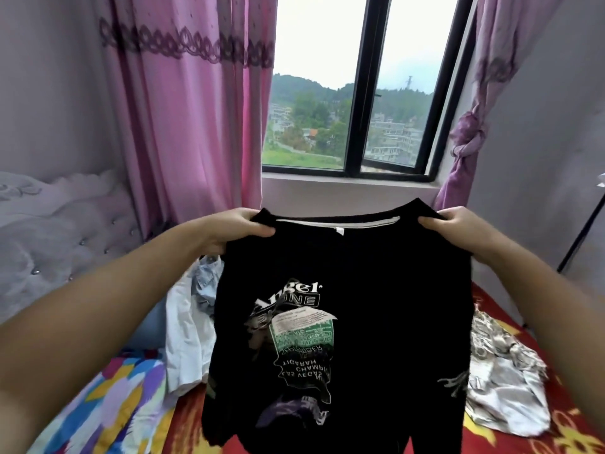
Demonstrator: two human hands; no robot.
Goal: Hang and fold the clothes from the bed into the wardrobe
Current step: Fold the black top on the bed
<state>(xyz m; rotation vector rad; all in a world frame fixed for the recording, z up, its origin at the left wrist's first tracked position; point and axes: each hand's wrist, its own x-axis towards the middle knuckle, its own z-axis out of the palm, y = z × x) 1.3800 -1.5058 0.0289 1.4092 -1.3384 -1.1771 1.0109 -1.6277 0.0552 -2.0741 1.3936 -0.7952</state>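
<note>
At the far left a padded grey headboard [65,237] stands against the wall, with a pink curtain [183,109] hanging beside it. Below, on the bed [196,417] with its red patterned cover, lies a colourful flowered cloth [108,398], and next to it a heap of clothes: a white garment [186,335] with a pale blue denim piece [206,276] on top. The left hand [242,229] is raised over this heap, its grip pinching the left shoulder of a black T-shirt [376,290], thumb on the near side and fingers curled behind the cloth. The T-shirt hangs spread between both hands, held up above the bed in front of the window [360,93], neck uppermost, with white, green and purple print showing on the side toward the camera; some of the lettering reads reversed. Its lower hem drops to the bottom edge of the view. The right hand [458,229] holds the other shoulder in the same pinching grip, thumb in front. Under and to the right of the T-shirt a crumpled white and beige patterned garment [504,381] lies on the bed. At the right a purple curtain [468,139] is tied in a knot beside the window
</note>
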